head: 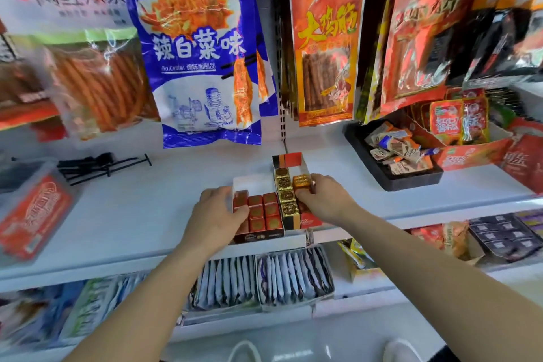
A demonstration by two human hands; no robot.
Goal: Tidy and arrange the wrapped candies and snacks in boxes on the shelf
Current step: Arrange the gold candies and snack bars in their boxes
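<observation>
Red candies (263, 210) are wrapped in glossy red foil. Gold candies (286, 194) are covered in shiny metallic foil, embossed; the orange-gold candy (301, 182) is foiled alike. Both boxes are made of cardboard: left box (252, 182) matt white inside, right box (289, 160) glossy printed. Shelf (141, 214) is finished smooth white, painted-metal look. Far blue bag (194, 47): glossy plastic film, glare noted. Clear bag (100, 79), far left: shiny transparent plastic. Black tray (411, 182), right: matt, material not determined. Tub (35, 209), near left: clear hard plastic.
</observation>
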